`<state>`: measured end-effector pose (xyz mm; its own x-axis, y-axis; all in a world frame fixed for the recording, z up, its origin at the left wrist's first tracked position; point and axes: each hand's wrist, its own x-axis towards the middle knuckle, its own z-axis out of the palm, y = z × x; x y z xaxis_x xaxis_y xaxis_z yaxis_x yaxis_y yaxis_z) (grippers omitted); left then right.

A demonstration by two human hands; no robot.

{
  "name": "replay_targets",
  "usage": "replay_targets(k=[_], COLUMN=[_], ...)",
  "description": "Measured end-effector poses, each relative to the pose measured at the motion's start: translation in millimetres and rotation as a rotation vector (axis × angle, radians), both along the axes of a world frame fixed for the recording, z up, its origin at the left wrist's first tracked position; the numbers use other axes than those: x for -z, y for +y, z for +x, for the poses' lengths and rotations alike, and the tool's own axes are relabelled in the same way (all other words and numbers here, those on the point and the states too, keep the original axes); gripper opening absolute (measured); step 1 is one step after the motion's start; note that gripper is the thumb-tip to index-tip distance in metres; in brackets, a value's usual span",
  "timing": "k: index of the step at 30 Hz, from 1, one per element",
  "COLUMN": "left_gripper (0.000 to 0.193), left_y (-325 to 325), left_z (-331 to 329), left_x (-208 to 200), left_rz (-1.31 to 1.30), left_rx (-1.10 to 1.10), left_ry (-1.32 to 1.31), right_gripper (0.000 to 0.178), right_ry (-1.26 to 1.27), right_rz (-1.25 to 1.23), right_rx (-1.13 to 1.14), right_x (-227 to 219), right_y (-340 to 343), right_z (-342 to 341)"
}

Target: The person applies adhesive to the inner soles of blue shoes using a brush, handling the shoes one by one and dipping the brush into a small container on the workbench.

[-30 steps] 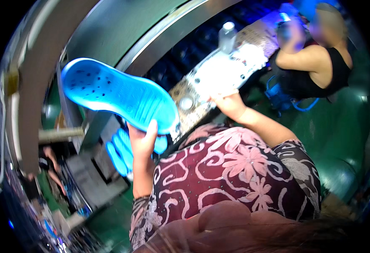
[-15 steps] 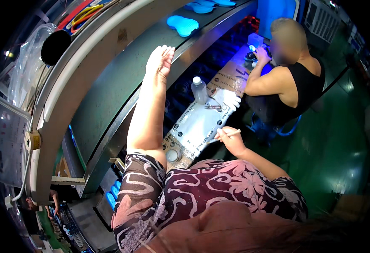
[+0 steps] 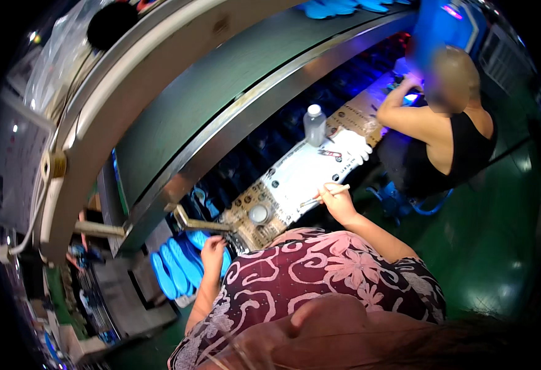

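Left hand [image 3: 214,251] lowered — near blue insoles [image 3: 175,266]

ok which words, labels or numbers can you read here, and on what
Brown bench covering: repeated dark print, too small and blurred to read.
White sheet: dark marks, too blurred to read.
Pale panel, far left: faint marks, too blurred to read.
Bottle, blue soles: no lettering I can make out.

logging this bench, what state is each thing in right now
pale-handled tool, held in the right hand
left hand, fingers curled, touching or not unclear
blue soles, side by side near left hand
bottle, upright, white cap on
round container, set down, lid unclear
small red tool, lying on the white sheet
white glove, unworn, lying down
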<state>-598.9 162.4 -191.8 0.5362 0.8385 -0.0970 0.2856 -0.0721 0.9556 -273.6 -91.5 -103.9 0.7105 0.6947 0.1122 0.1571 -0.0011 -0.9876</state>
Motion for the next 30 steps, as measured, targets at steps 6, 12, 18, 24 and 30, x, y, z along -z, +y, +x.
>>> replay_targets(k=[6, 12, 18, 24, 30], left_gripper=[0.019, 0.072, 0.072, 0.022, 0.033], left_y=[-34, -12, -2, 17, -16], left_z=[-204, -246, -225, -205, -185], left_x=[74, 84, 86, 71, -23], left_rz=[0.532, -0.325, -0.44, -0.804, -0.564], left_rx=[-0.684, -1.001, -0.875, -0.837, -0.87], left_ry=[0.64, 0.471, 0.274, -0.252, -0.599], right_gripper=[0.03, 0.035, 0.035, 0.032, 0.032], right_ry=[0.052, 0.047, 0.04, 0.018, 0.036], right_rz=[-0.003, -0.055, -0.117, -0.144, -0.145], right_rx=[-0.143, -0.227, -0.278, -0.246, -0.211], right_x=[-8, -19, -29, -18, -12], right_y=[31, 37, 52, 59, 58], right_z=[-30, -50, -73, -73, -66])
